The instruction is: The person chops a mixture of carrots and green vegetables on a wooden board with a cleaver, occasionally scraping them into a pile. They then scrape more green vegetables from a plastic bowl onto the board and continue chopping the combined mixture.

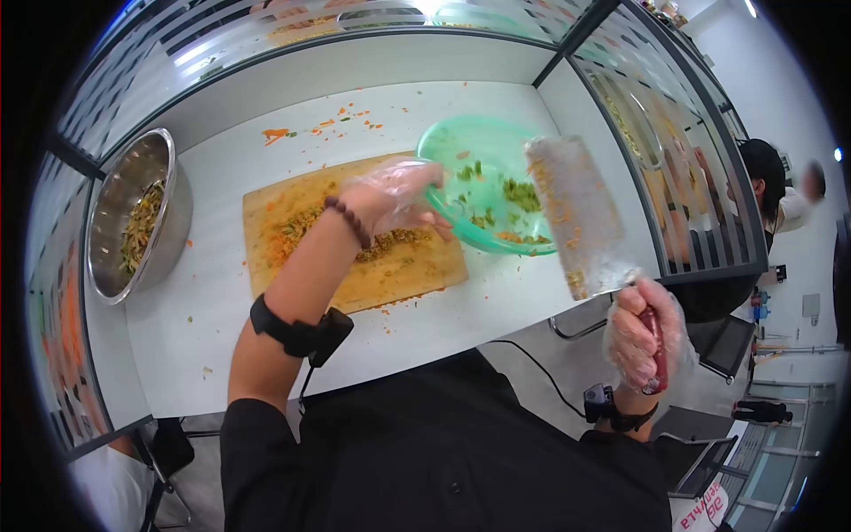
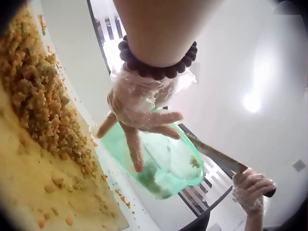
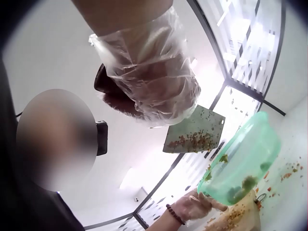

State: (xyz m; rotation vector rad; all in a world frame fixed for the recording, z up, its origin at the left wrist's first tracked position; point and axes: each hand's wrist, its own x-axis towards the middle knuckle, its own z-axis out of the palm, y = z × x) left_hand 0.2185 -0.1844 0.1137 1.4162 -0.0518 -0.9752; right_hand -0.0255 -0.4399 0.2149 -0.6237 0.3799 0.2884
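Observation:
My right hand [image 1: 643, 341], in a clear plastic glove, grips the dark red handle of a cleaver [image 1: 576, 213]. Its broad blade is raised beside the green bowl [image 1: 443, 142], with bits of chopped food stuck to it. Chopped greens lie inside that bowl. Also gloved, my left hand [image 1: 394, 191] is at the bowl's left rim, above the cutting board [image 1: 417, 284]. In the left wrist view its fingers [image 2: 134, 151] are spread and mostly straight, overlapping the bowl. Finely chopped orange and brown food [image 2: 43, 101] is heaped on the board.
A steel bowl [image 1: 168, 222] with shredded food stands at the table's left side. Orange scraps [image 1: 277, 135] are scattered behind the board. Low partitions with dark frames [image 1: 567, 49] border the table at the back and sides. Another person [image 1: 764, 186] is beyond the right partition.

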